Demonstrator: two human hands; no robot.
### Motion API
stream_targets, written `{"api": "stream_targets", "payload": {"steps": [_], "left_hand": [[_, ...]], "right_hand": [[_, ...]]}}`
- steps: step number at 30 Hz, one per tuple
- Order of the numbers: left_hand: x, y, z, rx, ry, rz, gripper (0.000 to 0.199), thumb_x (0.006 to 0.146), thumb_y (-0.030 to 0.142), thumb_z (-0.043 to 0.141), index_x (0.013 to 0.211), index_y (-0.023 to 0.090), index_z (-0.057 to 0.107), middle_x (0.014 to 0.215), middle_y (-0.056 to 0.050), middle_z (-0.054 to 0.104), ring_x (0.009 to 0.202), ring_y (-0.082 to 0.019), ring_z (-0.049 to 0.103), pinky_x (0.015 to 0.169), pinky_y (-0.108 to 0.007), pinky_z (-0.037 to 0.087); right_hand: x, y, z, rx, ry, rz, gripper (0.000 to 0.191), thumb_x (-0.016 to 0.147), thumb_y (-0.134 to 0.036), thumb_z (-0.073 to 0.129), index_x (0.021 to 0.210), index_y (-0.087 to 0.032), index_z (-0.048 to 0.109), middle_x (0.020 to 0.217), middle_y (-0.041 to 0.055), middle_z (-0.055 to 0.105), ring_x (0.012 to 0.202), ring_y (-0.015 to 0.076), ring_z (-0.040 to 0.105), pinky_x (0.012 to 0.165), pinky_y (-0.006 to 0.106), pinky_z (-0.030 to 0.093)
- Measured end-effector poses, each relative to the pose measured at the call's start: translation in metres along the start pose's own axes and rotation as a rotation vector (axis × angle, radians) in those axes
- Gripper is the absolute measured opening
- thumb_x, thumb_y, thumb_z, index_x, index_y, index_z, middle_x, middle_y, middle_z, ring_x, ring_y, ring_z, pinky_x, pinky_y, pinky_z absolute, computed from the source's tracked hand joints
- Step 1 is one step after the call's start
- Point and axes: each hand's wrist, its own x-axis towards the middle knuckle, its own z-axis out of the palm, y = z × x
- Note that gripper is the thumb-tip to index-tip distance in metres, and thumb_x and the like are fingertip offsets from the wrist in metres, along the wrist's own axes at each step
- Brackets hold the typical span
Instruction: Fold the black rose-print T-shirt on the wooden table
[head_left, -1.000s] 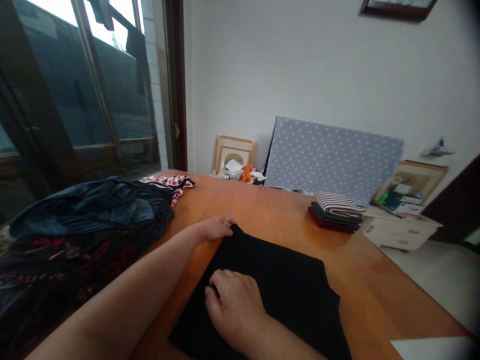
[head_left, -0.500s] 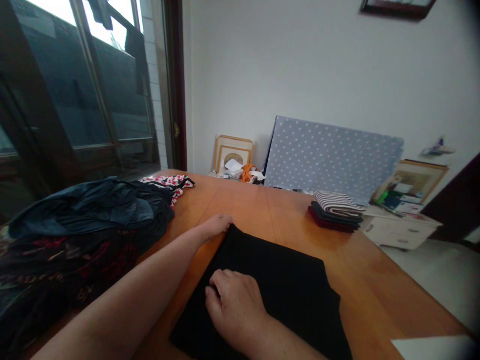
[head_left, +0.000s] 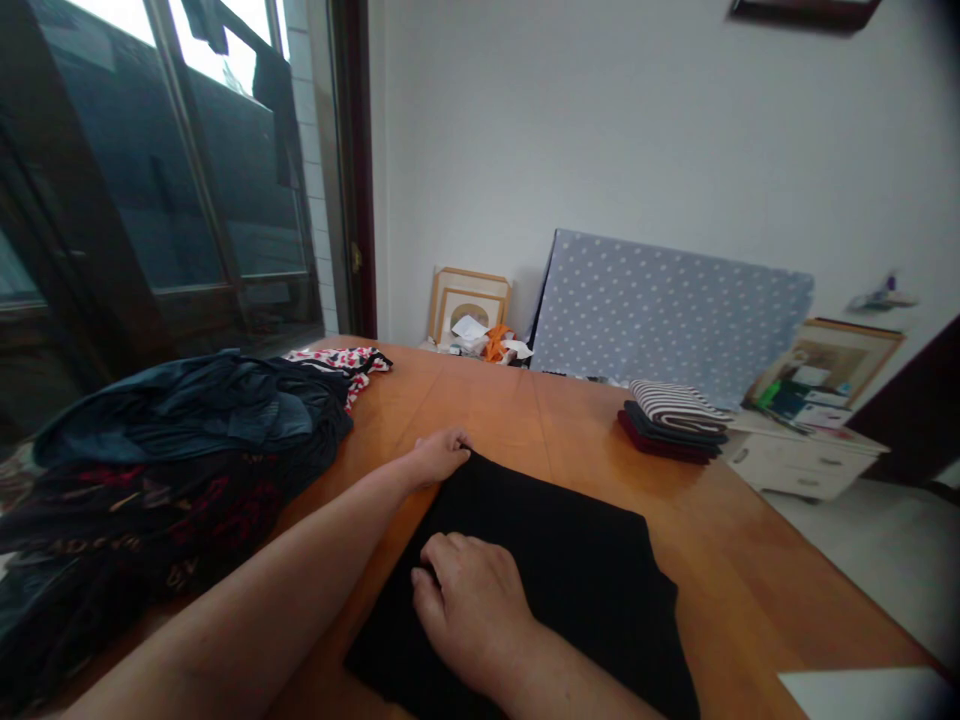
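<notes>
A black garment [head_left: 570,560] lies spread flat on the wooden table [head_left: 495,405]. At its far left corner my left hand [head_left: 442,455] pinches the cloth between closed fingers. My right hand [head_left: 476,605] rests over the garment's left part, its fingers curled down against the fabric; whether cloth is caught under the fingertips is hidden. The garment's near edge is partly covered by my right forearm and runs out of the frame.
A heap of dark clothes [head_left: 187,430] covers the table's left side, with a red-and-white patterned cloth [head_left: 364,362] behind it. Folded clothes [head_left: 671,422] are stacked at the far right. A white sheet [head_left: 862,695] lies at the near right edge.
The left hand has shifted very slightly at the garment's corner, with its fingers a little more bunched. The right hand is nearly unchanged, and the view has moved slightly.
</notes>
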Motion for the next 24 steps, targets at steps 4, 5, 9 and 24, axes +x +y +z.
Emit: {"api": "stream_targets", "payload": {"steps": [4,5,9,24], "left_hand": [[-0.012,0.007,-0.005,-0.034,0.104,-0.007,0.026,0.083,0.020,0.054,0.107,0.015,0.064,0.098,-0.006,0.071,0.091,-0.018,0.064,0.082,-0.027,0.049],[-0.018,0.010,-0.006,-0.044,0.132,-0.003,0.027,0.086,0.020,0.051,0.109,0.014,0.064,0.103,-0.008,0.071,0.095,-0.019,0.064,0.085,-0.028,0.050],[-0.056,0.020,-0.004,-0.141,0.128,0.109,0.035,0.096,0.030,0.040,0.117,0.015,0.064,0.118,-0.009,0.070,0.109,-0.019,0.064,0.097,-0.030,0.048],[-0.134,0.027,-0.014,0.499,-0.195,0.218,0.052,0.098,0.045,0.040,0.149,0.031,0.041,0.162,-0.007,0.030,0.151,-0.036,0.016,0.109,-0.077,-0.007]], "right_hand": [[-0.001,-0.001,-0.001,-0.019,0.011,-0.012,0.015,0.093,-0.032,0.050,0.091,-0.023,0.062,0.086,0.0014,0.070,0.079,0.0192,0.065,0.066,0.031,0.038],[-0.002,-0.001,-0.001,-0.026,0.018,-0.019,0.015,0.094,-0.031,0.049,0.091,-0.023,0.062,0.086,0.0016,0.070,0.079,0.0191,0.065,0.066,0.031,0.038],[-0.004,-0.002,-0.001,-0.053,0.050,-0.059,0.017,0.092,-0.022,0.047,0.088,-0.022,0.063,0.084,0.0019,0.070,0.074,0.0174,0.064,0.065,0.030,0.037],[-0.030,-0.031,-0.113,0.373,0.530,0.022,0.028,0.098,-0.038,0.045,0.100,-0.021,0.067,0.080,0.0034,0.068,0.072,0.0169,0.064,0.070,0.028,0.048]]}}
